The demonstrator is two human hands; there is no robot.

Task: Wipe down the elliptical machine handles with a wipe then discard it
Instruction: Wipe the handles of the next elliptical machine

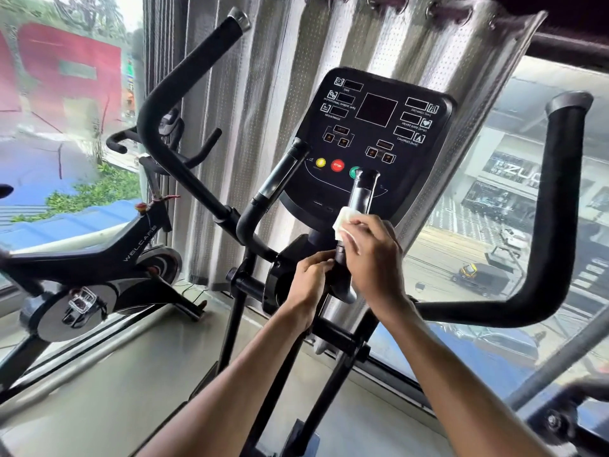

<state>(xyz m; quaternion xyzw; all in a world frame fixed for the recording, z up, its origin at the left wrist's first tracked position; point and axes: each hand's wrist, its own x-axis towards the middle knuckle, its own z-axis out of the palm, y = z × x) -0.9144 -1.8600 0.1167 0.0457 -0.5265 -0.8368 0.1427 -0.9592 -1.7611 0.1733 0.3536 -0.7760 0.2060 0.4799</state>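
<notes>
I stand at a black elliptical machine with a console. My right hand grips a white wipe wrapped around the right inner fixed handle, just below its silver sensor section. My left hand holds the same handle lower down, near its base. The left inner fixed handle stands free beside it. The long moving handles rise on the far left and far right, untouched.
A black spin bike stands to the left by the window. A grey curtain hangs behind the console. Windows on both sides look onto a street. The elliptical's frame bars run down in front of me.
</notes>
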